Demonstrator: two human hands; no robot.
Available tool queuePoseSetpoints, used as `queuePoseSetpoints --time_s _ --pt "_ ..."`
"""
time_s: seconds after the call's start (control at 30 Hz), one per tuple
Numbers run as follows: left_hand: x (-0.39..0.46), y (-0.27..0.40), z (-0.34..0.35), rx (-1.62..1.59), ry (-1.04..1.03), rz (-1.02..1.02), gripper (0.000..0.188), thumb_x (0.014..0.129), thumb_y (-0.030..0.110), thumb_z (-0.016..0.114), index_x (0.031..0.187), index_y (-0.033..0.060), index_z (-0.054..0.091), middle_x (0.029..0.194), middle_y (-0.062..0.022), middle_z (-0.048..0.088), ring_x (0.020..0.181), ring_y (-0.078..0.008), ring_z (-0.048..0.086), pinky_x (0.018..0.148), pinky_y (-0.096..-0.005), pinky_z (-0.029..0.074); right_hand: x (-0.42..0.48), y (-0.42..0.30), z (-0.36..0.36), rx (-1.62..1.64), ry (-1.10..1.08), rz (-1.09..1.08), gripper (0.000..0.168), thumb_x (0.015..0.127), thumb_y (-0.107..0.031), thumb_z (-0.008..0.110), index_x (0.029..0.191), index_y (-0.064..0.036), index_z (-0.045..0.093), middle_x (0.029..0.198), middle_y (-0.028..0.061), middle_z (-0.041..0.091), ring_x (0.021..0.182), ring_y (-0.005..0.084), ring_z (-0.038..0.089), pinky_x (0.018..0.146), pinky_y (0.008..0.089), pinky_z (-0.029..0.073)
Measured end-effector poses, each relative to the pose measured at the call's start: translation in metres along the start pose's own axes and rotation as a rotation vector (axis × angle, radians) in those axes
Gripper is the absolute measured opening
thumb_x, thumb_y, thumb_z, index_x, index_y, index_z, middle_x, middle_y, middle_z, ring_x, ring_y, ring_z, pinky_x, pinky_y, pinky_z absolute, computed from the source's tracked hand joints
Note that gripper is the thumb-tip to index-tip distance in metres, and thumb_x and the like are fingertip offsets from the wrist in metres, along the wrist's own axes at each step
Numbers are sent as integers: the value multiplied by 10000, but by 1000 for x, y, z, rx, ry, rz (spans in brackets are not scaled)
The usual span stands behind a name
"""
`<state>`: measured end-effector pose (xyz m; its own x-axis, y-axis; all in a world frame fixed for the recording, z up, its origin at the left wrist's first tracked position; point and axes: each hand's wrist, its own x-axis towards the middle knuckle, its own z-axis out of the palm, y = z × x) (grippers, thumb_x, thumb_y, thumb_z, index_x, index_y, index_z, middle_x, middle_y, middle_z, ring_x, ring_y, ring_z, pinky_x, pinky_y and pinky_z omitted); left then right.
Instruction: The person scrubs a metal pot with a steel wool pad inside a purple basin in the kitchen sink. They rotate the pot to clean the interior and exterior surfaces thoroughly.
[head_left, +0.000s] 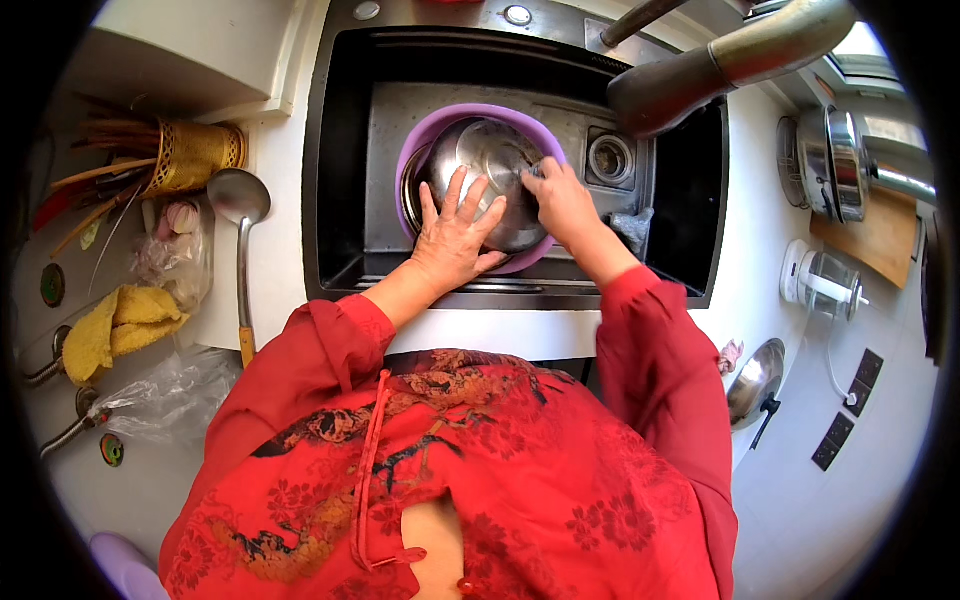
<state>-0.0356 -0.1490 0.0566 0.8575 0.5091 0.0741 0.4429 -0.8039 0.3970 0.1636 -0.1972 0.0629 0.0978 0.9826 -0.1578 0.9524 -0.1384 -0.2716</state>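
A purple plastic basin (536, 127) stands in the dark sink (405, 97). Inside it, a round stainless steel bowl (517, 217) shows its shiny curved surface, with the rim of another metal vessel (409, 191) at its left. My left hand (454, 236) lies spread flat on the bowl, fingers apart, thumb towards the right. On the bowl's right side, my right hand (561, 199) is closed around a small grey scrubber (535, 171), mostly hidden by my fingers. The scrubber touches the metal.
A faucet (675, 90) reaches over the sink's right side, near the drain (611, 160) and a grey cloth (631, 227). Left are a ladle (241, 225), a utensil basket (199, 154) and a yellow cloth (124, 326). Right are a metal pot (821, 161), a glass appliance (825, 283) and a lid (757, 382).
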Motion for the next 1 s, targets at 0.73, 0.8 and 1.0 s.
queuePoseSetpoints --time_s 0.73,0.8,1.0 --pt "-4 -3 -1 -6 -46 -25 833 644 424 759 1319 92 401 1428 -129 247 1372 -384 103 988 -703 190 -11 -28 -9 126 5 -20 357 766 -17 547 1096 -111 648 1015 128 528 978 324 519 810 403 492" --pt "-2 -1 0 -5 -36 -17 832 645 423 759 1318 90 400 1420 -128 257 1367 -381 114 984 -703 199 10 -18 -4 89 43 -1 320 785 -44 540 1079 -104 653 1013 135 532 974 327 522 813 407 489" --pt "-2 -2 -3 -8 -39 -21 825 653 419 756 1318 90 396 1418 -130 258 1362 -382 121 979 -701 208 26 -3 6 23 65 53 247 822 -86 516 1023 -94 659 1001 138 536 967 336 526 798 419 492"
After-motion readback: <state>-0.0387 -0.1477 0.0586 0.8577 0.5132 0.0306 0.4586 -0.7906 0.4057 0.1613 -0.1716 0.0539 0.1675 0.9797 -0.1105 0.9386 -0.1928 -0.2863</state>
